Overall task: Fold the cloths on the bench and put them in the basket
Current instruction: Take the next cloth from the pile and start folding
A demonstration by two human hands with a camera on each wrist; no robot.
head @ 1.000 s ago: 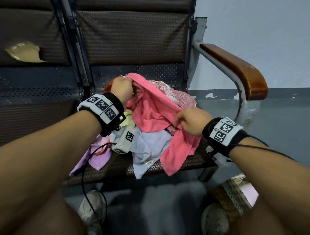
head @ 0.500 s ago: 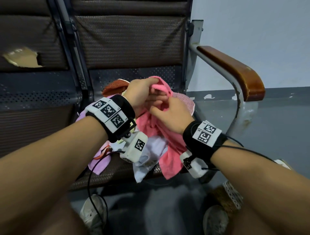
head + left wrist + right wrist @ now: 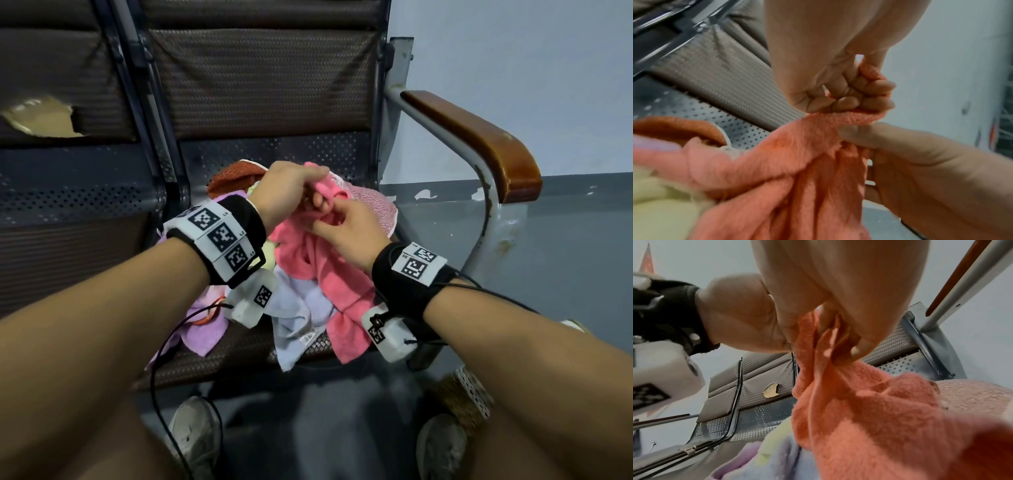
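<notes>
Both hands pinch one bunched corner of a fluffy pink cloth (image 3: 322, 270): left hand (image 3: 284, 192) curled in a fist above, right hand (image 3: 346, 233) just below. It drapes over the bench (image 3: 239, 346) seat's front edge, atop soft blue (image 3: 294, 315), lilac (image 3: 202, 329) and rust (image 3: 233, 174) cloths. A woven basket (image 3: 462, 394) sits on the floor, lower right.

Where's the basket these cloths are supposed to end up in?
In the head view the basket sits on the floor at lower right, under the right forearm, beside the bench and mostly hidden.
</notes>
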